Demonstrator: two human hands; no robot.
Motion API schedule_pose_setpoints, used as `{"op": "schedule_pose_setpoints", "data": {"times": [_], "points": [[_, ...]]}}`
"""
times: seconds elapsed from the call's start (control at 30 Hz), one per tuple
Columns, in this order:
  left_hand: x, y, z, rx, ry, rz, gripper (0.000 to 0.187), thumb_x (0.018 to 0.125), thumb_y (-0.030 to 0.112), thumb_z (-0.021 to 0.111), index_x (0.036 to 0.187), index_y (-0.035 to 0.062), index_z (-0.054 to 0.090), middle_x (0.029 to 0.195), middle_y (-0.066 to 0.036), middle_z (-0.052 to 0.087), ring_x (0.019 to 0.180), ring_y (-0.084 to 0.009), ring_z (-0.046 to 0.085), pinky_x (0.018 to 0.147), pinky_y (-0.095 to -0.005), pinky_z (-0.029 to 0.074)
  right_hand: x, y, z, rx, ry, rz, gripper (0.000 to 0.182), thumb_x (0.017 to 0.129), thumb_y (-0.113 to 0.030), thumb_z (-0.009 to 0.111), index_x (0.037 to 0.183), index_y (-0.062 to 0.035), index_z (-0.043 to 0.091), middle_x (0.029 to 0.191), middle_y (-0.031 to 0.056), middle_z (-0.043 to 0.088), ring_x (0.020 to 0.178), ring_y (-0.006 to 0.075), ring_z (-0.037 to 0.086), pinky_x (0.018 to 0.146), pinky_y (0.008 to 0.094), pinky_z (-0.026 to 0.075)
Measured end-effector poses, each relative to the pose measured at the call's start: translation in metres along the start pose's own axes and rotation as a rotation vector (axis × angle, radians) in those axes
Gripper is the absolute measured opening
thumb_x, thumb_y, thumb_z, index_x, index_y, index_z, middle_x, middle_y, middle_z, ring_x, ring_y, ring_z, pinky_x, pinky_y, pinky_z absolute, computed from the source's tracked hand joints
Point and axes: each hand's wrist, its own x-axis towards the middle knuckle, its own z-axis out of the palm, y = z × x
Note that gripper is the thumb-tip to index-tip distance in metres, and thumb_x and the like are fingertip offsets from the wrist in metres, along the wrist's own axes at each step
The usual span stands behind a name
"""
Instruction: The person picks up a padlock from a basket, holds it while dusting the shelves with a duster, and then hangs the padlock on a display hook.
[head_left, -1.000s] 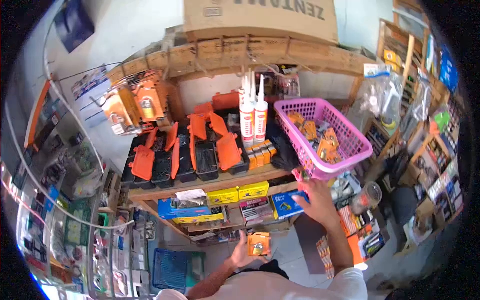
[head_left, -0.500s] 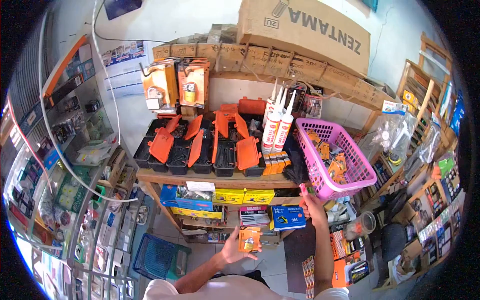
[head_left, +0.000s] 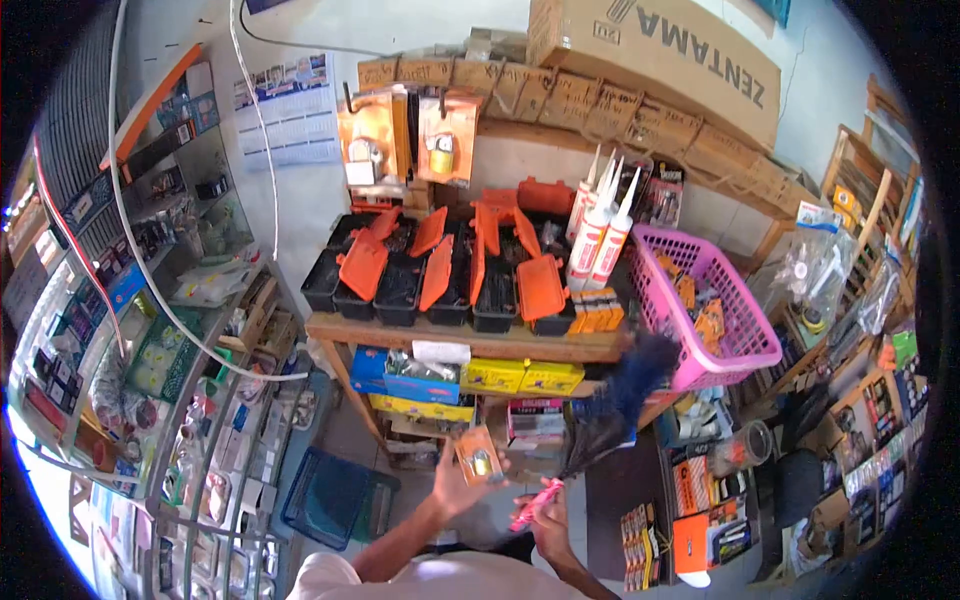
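Observation:
An orange packaged padlock (head_left: 479, 456) rests in my left hand (head_left: 457, 488), its fingers wrapped round the edges of the pack. My right hand (head_left: 550, 522) is closed on the pink handle (head_left: 538, 504) of a dark duster (head_left: 625, 393). The duster's dark, blurred strands reach up and right from the hand, across the front of the wooden shelf and beside the pink basket (head_left: 700, 360). My two hands are apart, below the shelf.
Black bins with orange lids (head_left: 400, 285) stand on the wooden shelf (head_left: 460, 340), beside white sealant tubes (head_left: 605, 240). More padlock packs (head_left: 447, 140) hang above. A blue crate (head_left: 325, 497) is on the floor at left, near glass shelving. Boxes of goods line the right.
My right hand has moved down and left from the shelf edge, drawing the duster off the shelf. My left hand has moved slightly up and left with the padlock pack, now tilted. The view has shifted.

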Motion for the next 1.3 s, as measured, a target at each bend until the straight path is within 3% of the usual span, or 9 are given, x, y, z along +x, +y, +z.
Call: {"op": "schedule_pose_setpoints", "data": {"times": [0.3, 0.37, 0.6, 0.63, 0.67, 0.73, 1.03, 1.17, 1.3], "points": [[-0.007, 0.062, 0.030, 0.148, 0.096, 0.239, 0.078, 0.088, 0.073, 0.035, 0.133, 0.0112, 0.049, 0.132, -0.018, 0.053, 0.124, -0.0385, 0.049, 0.101, -0.0603, 0.037, -0.006, 0.020, -0.015, -0.175, -0.181, 0.008, 0.031, 0.079, 0.007, 0.061, 0.105, -0.0053, 0.050, 0.081, 0.0111, 0.061, 0.080, 0.0247, 0.063, 0.075, 0.0376, 0.052], [-0.005, 0.069, 0.034, 0.124, -0.032, 0.249, 0.080, 0.090, 0.073, 0.032, 0.138, 0.0090, 0.043, 0.138, -0.019, 0.047, 0.133, -0.0397, 0.040, 0.108, -0.0602, 0.025, -0.005, 0.021, -0.023, -0.172, -0.155, 0.091, 0.027, 0.079, 0.005, 0.062, 0.102, -0.0044, 0.051, 0.080, 0.0103, 0.060, 0.075, 0.0227, 0.062, 0.069, 0.0346, 0.050], [0.003, 0.069, 0.070, 0.243, 0.113, 0.344, 0.075, 0.091, 0.073, 0.028, 0.134, 0.0150, 0.049, 0.134, -0.013, 0.053, 0.120, -0.0320, 0.051, 0.104, -0.0558, 0.032, 0.002, 0.014, -0.019, -0.322, -0.141, 0.229, 0.012, 0.090, -0.012, 0.058, 0.096, -0.0035, 0.053, 0.069, 0.0025, 0.051, 0.054, 0.0103, 0.047, 0.048, 0.0250, 0.037], [0.015, 0.077, 0.030, -0.127, -0.131, 0.322, 0.070, 0.094, 0.069, 0.028, 0.134, 0.0165, 0.050, 0.127, -0.010, 0.059, 0.109, -0.0267, 0.058, 0.101, -0.0476, 0.040, 0.003, 0.014, -0.021, -0.423, -0.189, 0.261, 0.016, 0.094, -0.019, 0.057, 0.093, -0.0044, 0.053, 0.066, 0.0011, 0.049, 0.052, 0.0086, 0.044, 0.047, 0.0242, 0.035], [0.010, 0.073, 0.047, -0.043, -0.361, 0.294, 0.067, 0.097, 0.061, 0.032, 0.140, 0.0111, 0.044, 0.134, -0.009, 0.055, 0.124, -0.0271, 0.051, 0.107, -0.0443, 0.038, 0.005, 0.015, -0.023, -0.525, -0.237, 0.290, 0.023, 0.098, -0.026, 0.056, 0.090, -0.0053, 0.053, 0.063, -0.0004, 0.047, 0.050, 0.0070, 0.042, 0.045, 0.0233, 0.032], [0.005, 0.068, 0.069, 0.251, 0.118, 0.405, 0.069, 0.097, 0.061, 0.031, 0.143, 0.0109, 0.041, 0.138, -0.010, 0.052, 0.126, -0.0287, 0.050, 0.107, -0.0463, 0.038, 0.010, 0.012, -0.020, -0.647, -0.275, 0.299, 0.028, 0.100, -0.031, 0.053, 0.086, -0.0067, 0.052, 0.057, -0.0021, 0.045, 0.046, 0.0060, 0.039, 0.044, 0.0240, 0.032], [-0.005, 0.049, 0.086, 0.192, 0.053, 0.325, 0.061, 0.101, 0.054, 0.028, 0.141, 0.0109, 0.043, 0.138, -0.010, 0.052, 0.125, -0.0275, 0.051, 0.106, -0.0445, 0.040, 0.021, -0.006, 0.021, -0.674, -0.288, 0.439, 0.032, 0.102, -0.037, 0.045, 0.111, -0.0063, 0.046, 0.061, -0.0014, 0.047, 0.046, 0.0060, 0.040, 0.042, 0.0244, 0.033], [-0.004, 0.046, 0.049, 0.362, 0.302, 0.284, 0.056, 0.102, 0.052, 0.030, 0.134, 0.0103, 0.049, 0.128, -0.007, 0.059, 0.116, -0.0225, 0.057, 0.101, -0.0408, 0.044, 0.031, 0.012, 0.023, -0.671, -0.226, 0.336, 0.031, 0.104, -0.037, 0.041, 0.091, -0.0087, 0.043, 0.063, -0.0018, 0.045, 0.054, 0.0071, 0.042, 0.049, 0.0246, 0.034], [-0.003, 0.028, 0.032, 0.167, 0.189, 0.260, 0.062, 0.100, 0.055, 0.030, 0.138, 0.0093, 0.046, 0.134, -0.010, 0.054, 0.123, -0.0275, 0.051, 0.108, -0.0441, 0.037, 0.043, 0.020, 0.029, -0.711, -0.215, 0.154, 0.038, 0.103, -0.045, 0.039, 0.088, -0.0097, 0.044, 0.062, -0.0034, 0.043, 0.047, 0.0047, 0.040, 0.041, 0.0199, 0.031]]}}
